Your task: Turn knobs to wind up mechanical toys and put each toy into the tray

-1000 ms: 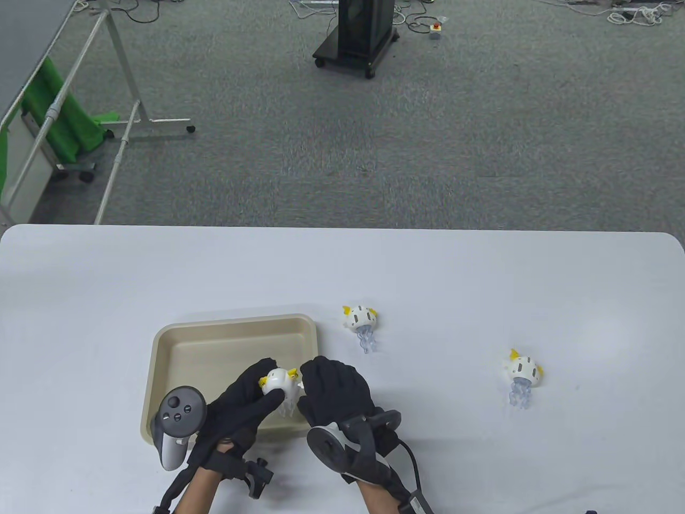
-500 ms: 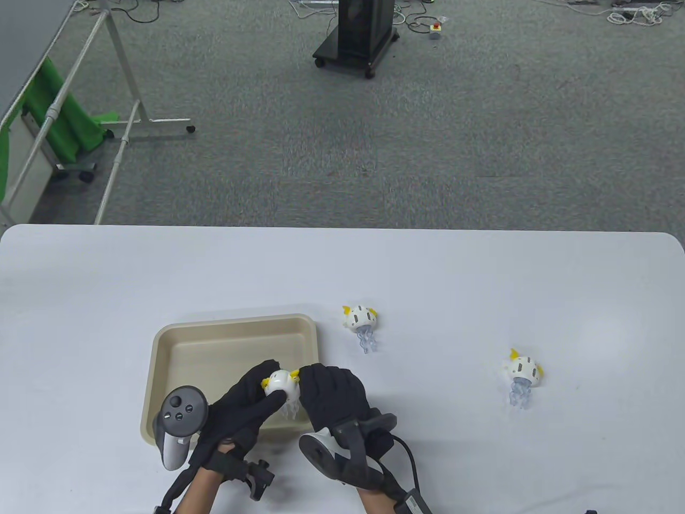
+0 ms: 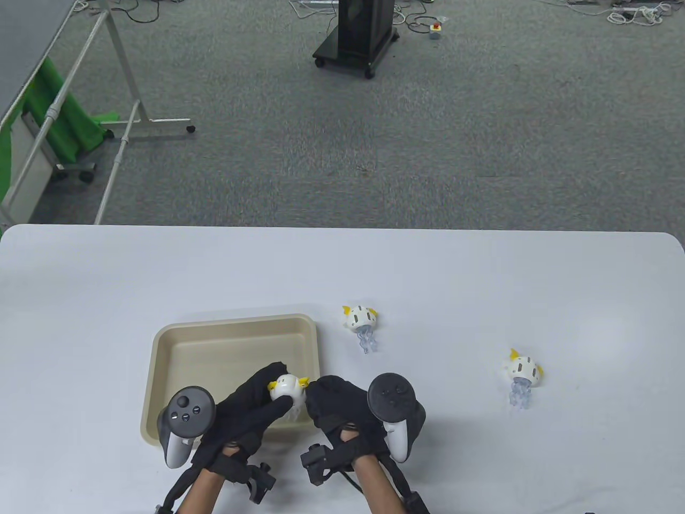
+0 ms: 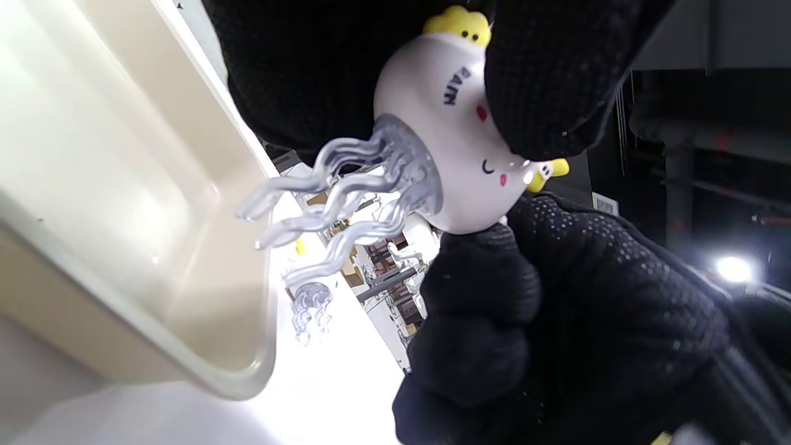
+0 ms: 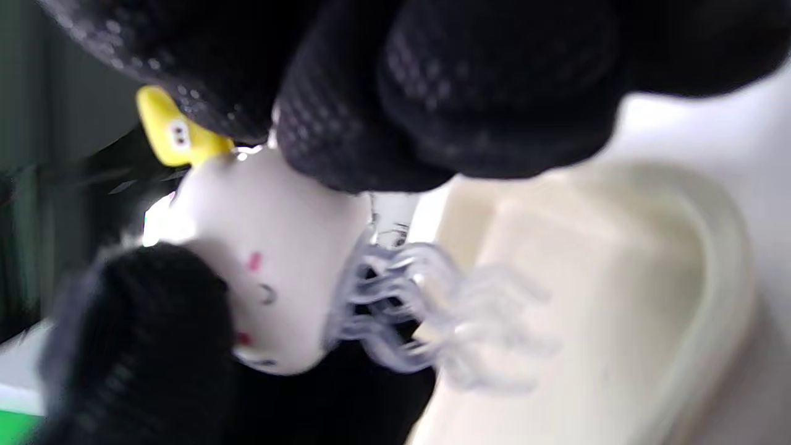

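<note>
My left hand [image 3: 266, 395] grips a white jellyfish toy [image 3: 288, 386] with yellow fins, holding it just above the near right corner of the beige tray [image 3: 235, 321]. Clear tentacles dangle from the toy [image 4: 451, 154] over the tray's wall [image 4: 123, 185]. My right hand [image 3: 316, 393] sits against the toy's right side, its curled fingers [image 5: 432, 93] pinching at the small white knob beside the toy's body [image 5: 272, 247]. The knob itself is mostly hidden by the glove. Nothing lies inside the tray.
Two more jellyfish toys lie on the white table: one [image 3: 361, 317] just right of the tray's far corner, another [image 3: 522, 370] farther right. Beyond the table's far edge are carpet, a wheeled black stand [image 3: 357, 37] and a metal frame.
My right wrist has rolled over, so its tracker now faces up, and the hand stays at the toy's knob. The toy and my left hand drifted slightly right and toward me.
</note>
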Tool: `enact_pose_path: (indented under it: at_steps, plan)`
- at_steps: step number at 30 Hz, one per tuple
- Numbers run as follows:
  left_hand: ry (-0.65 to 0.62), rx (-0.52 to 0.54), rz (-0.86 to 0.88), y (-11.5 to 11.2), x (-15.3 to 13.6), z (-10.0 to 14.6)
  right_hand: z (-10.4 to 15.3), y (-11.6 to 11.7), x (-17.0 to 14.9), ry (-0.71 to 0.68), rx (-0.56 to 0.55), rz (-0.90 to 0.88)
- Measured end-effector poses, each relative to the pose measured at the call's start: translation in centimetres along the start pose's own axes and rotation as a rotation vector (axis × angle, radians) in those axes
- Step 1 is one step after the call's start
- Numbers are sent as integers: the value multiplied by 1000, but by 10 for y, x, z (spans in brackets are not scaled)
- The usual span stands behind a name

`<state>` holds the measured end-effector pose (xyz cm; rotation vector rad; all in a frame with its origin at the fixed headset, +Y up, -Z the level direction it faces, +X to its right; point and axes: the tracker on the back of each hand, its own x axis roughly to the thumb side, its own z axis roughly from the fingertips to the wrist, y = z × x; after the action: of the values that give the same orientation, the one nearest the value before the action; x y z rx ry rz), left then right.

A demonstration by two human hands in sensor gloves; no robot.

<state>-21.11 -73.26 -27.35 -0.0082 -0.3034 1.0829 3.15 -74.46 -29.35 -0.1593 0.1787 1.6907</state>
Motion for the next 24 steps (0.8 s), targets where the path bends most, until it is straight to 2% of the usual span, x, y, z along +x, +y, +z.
enact_pose_path:
  at_steps: [3,10,14,20,24]
  plan:
    - [-5,-2,-17,-1,1,0,-3,0,-8,68,45,-81]
    - [13,13,4,2,-4,0,-3,1,-1,-61,51,50]
    - [15,37,3,6,-5,0,1,2,9,-200,12,204]
    - [30,110,33,19,-8,3,11,-3,22,-338,-121,345]
    - [30,211,-85,35,-8,6,12,-5,22,-359,-157,379]
